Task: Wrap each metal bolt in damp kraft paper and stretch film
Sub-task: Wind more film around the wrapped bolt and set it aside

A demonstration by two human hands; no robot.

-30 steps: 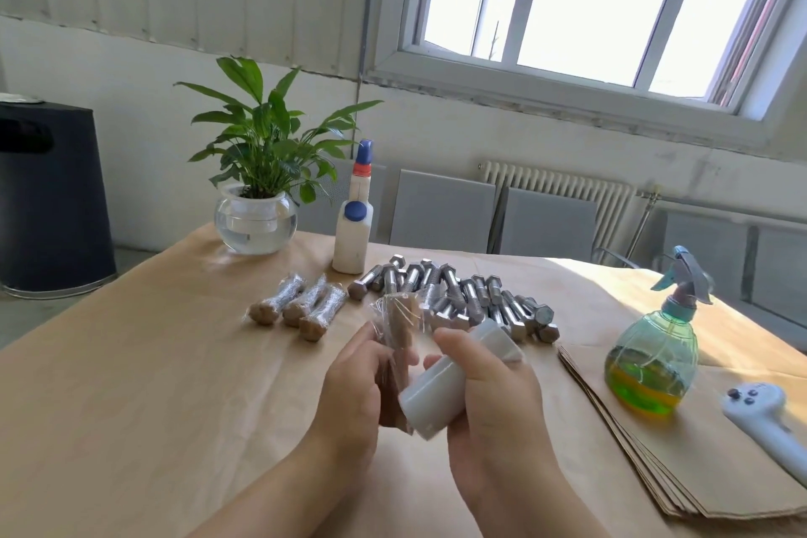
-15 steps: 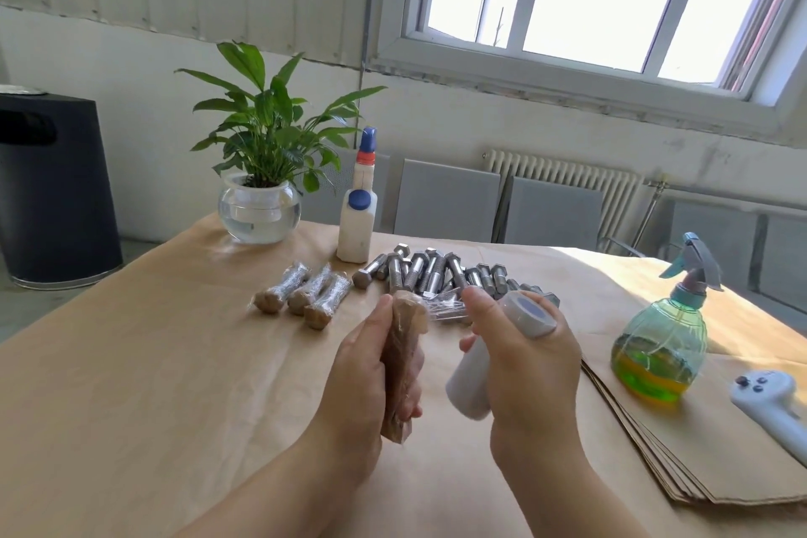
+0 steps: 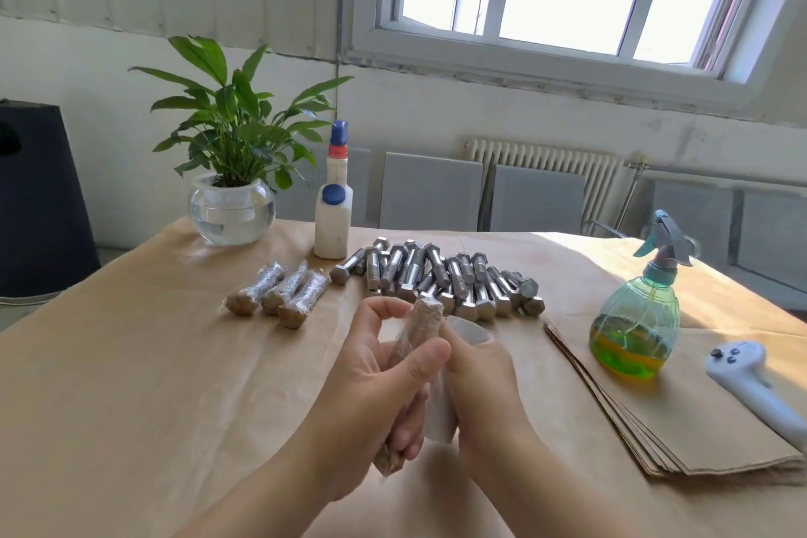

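My left hand (image 3: 375, 389) grips a bolt wrapped in brown kraft paper (image 3: 421, 321), held nearly upright, with clear film over its upper part. Pressed against it from the right is a white roll of stretch film (image 3: 441, 411), held in my right hand (image 3: 480, 389). Behind my hands lies a heap of several bare metal bolts (image 3: 441, 275). Three finished bolts in paper and film (image 3: 279, 295) lie side by side to the left of the heap. A stack of kraft paper sheets (image 3: 655, 419) lies at the right.
A green spray bottle (image 3: 635, 328) stands on the paper stack, with a white controller (image 3: 755, 384) beside it at the right edge. A white glue bottle (image 3: 333, 214) and a plant in a glass bowl (image 3: 231, 205) stand at the back. Brown paper covers the table (image 3: 131, 384).
My hands have come together: the roll, held apart to the right half a second ago, now lies against the wrapped bolt. The view has tilted slightly.
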